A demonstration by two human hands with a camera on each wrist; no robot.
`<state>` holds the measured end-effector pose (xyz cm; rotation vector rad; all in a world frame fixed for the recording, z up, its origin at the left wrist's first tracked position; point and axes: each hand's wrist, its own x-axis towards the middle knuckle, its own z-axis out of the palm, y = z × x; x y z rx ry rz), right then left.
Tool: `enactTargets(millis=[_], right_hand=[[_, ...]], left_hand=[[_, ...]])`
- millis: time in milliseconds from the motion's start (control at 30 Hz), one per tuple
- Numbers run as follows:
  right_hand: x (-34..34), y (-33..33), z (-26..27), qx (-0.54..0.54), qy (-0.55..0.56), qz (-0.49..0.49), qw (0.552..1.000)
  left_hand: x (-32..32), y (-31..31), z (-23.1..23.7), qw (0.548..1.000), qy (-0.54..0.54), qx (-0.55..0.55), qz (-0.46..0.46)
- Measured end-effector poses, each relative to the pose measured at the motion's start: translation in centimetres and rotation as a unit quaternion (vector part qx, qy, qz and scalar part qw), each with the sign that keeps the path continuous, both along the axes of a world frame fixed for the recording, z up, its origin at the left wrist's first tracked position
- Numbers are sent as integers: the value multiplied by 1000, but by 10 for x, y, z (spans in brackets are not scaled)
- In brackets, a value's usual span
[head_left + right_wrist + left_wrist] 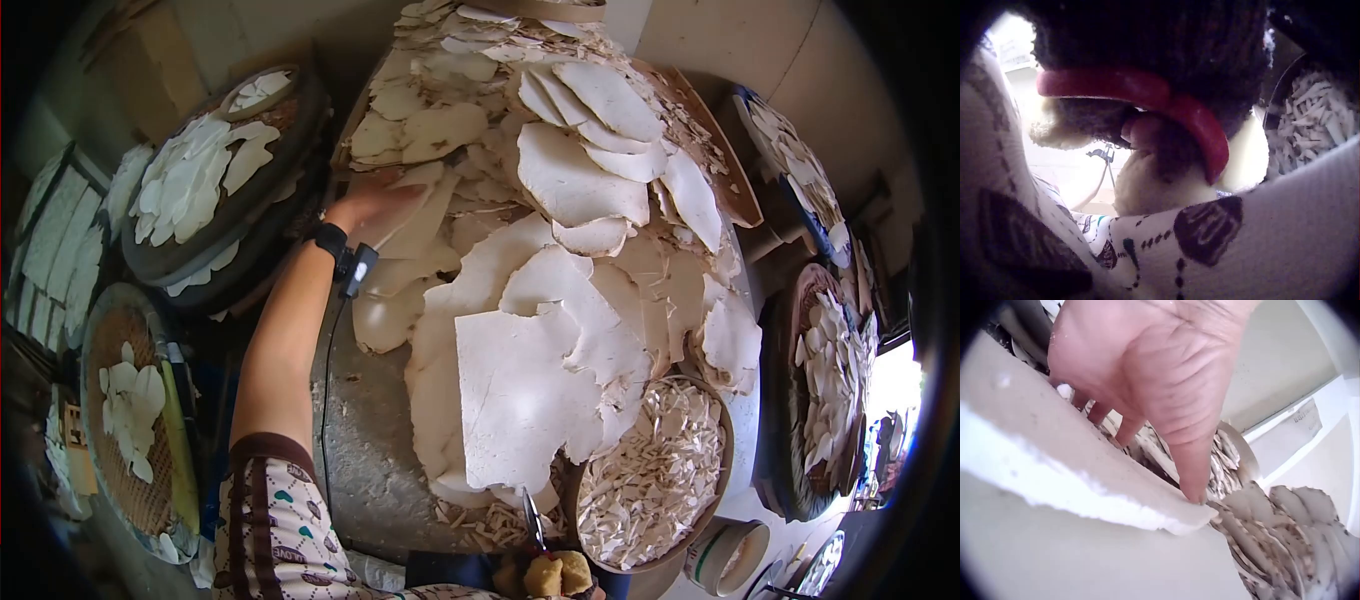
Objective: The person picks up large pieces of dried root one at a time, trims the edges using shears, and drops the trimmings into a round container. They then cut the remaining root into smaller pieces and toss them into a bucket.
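the left hand reaches to the far-left part of the pile and touches a pale, thin sheet; whether its fingers grip that sheet, i cannot tell. the right hand, in a fuzzy dark and yellow glove, is curled round the red handles of the scissors, whose blades point up at the lower edge of a large jagged sheet on top of other sheets. a round tub of cut strips stands just right of it on the gray tabletop. a wicker tray with more pale pieces sits at the left.
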<state>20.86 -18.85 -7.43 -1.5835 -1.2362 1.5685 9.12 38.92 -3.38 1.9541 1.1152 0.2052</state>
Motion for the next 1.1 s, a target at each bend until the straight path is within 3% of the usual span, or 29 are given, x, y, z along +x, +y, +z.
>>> enactTargets(millis=[67, 200, 300, 400, 500, 600, 700, 800, 900, 967, 1000, 1033, 1100], right_hand=[[-1, 2, -1, 4, 0, 0, 1000], [-4, 1, 0, 8, 0, 5, 1000], [-6, -2, 0, 10, -1, 5, 1000], [-7, -4, 2, 11, -2, 5, 1000], [-9, -7, 4, 11, -1, 6, 1000], [-9, -8, 5, 11, -2, 6, 1000], [-9, -12, 6, 9, -1, 4, 1000], [-8, -15, 6, 11, 1, 4, 1000], [-8, -20, 6, 12, 4, 5, 1000], [-9, -22, 6, 13, 4, 6, 1000], [-10, -25, 7, 15, 4, 7, 1000], [-10, -25, 7, 16, 5, 7, 1000], [-13, -30, 7, 19, 6, 8, 1000]], left_hand=[[1, -30, 16, 998, -21, -47, -20], [6, -55, 32, 997, 38, -44, -55], [5, -56, 21, 997, 30, 6, -71], [18, -75, 20, 984, -32, 92, -152], [25, -66, -4, 992, -23, 100, -68], [32, -84, 38, 999, 16, 33, 8], [31, -76, 26, 993, 22, 119, 6], [30, -70, 24, 993, 2, 115, 20], [29, -76, 41, 996, 65, 62, 0], [36, -77, 37, 946, 187, 223, -144], [38, -82, 36, 928, 204, 273, -151], [41, -88, 37, 907, 220, 322, -156], [36, -109, 34, 914, 172, 365, -39]])
